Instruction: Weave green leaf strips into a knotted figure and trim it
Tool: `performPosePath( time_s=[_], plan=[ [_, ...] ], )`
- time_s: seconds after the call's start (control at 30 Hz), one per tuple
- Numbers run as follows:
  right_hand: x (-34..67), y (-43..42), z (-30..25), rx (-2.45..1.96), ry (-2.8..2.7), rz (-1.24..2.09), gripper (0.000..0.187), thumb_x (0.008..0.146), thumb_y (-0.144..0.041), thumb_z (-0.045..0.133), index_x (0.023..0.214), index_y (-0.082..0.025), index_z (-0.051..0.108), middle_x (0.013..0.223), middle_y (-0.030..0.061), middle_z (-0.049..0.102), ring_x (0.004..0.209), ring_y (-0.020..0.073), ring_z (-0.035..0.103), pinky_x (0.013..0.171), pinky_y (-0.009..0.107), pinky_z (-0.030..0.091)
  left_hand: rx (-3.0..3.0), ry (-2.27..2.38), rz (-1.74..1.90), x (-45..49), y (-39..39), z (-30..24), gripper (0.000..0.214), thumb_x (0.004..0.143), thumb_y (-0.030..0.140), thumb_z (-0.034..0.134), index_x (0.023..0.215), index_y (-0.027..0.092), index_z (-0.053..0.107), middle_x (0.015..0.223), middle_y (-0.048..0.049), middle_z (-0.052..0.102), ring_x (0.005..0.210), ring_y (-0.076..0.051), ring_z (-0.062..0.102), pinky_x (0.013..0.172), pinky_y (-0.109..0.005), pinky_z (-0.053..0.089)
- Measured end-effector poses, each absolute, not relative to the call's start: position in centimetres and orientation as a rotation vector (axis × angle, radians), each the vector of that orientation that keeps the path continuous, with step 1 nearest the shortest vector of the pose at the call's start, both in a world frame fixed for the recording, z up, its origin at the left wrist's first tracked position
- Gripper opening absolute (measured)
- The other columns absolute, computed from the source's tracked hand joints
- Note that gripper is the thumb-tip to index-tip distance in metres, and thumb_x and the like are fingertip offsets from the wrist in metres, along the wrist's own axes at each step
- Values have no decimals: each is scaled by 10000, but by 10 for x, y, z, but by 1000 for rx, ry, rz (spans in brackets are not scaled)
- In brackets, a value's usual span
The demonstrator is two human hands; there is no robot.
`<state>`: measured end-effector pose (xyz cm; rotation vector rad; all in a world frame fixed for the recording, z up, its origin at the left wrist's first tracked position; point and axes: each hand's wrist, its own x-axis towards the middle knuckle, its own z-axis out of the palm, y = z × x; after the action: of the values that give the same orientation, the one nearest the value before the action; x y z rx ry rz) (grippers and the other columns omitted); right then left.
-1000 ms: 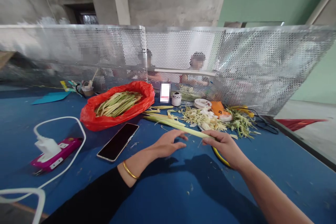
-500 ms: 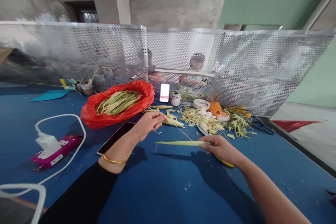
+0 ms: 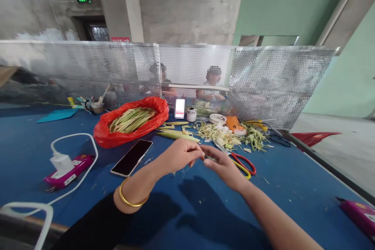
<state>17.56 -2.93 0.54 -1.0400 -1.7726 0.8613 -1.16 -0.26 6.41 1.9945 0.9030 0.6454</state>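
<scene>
My left hand [image 3: 183,154], with a gold bangle at its wrist, is closed in a pinch above the blue table. Its fingertips meet those of my right hand [image 3: 221,166], whose fingers curl towards the thumb. What lies between the fingertips is hidden; a few thin pale fibres [image 3: 183,172] show just below. Behind my left hand lie several pale green husk-like leaves [image 3: 175,134]. Scissors with red and yellow handles [image 3: 244,164] lie beyond my right hand, partly covered by it.
A red plastic bag [image 3: 101,134] holds long green-yellow leaves [image 3: 133,120]. A dark phone [image 3: 131,158] and a purple power strip [image 3: 70,172] lie left. Pale trimmings [image 3: 222,134], a tape roll [image 3: 217,118] and a can [image 3: 191,115] stand behind, before a perforated metal screen [image 3: 193,60].
My hands have come together; the right moved left and up, the left slightly right and down. The pale green strip held in my right hand no longer shows. The scissors are more exposed.
</scene>
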Motion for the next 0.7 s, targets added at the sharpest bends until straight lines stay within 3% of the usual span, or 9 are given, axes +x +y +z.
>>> performPosePath(
  time_s=[0.07,0.13,0.2,0.27,0.7],
  plan=[
    [164,-39,7,-894,-1629,1208,329,754,-480,710,890,-181,693,688,13,665,706,173,617,708,289,489,1994,889,637,-4,-6,64,184,792,281,564,687,176,674,517,29,549,499,-111,471,510,-231,339],
    [162,-43,8,-876,-1503,1319,351,793,-511,667,717,-168,652,463,-54,477,468,105,475,518,238,413,1982,915,699,-2,-6,63,191,790,297,575,675,175,666,518,31,544,501,-107,457,512,-230,330],
    [170,-41,10,-882,-1400,1326,413,839,-544,592,647,-178,586,422,-105,280,369,62,274,401,201,270,1940,987,769,-6,-5,60,212,786,331,591,674,172,672,509,34,531,498,-102,427,510,-230,309],
    [183,-36,13,-853,-1285,1325,408,835,-546,586,635,-195,527,463,-121,189,379,54,151,371,186,166,1861,1059,775,-13,-4,53,231,777,368,603,693,170,689,504,36,523,488,-99,398,498,-233,278],
    [247,-11,20,-793,-901,1186,326,770,-460,678,666,-213,493,479,-122,211,360,55,122,314,154,204,1460,1191,760,-50,-23,7,295,733,452,616,729,162,670,547,29,529,423,-61,285,446,-210,179]
  ],
)
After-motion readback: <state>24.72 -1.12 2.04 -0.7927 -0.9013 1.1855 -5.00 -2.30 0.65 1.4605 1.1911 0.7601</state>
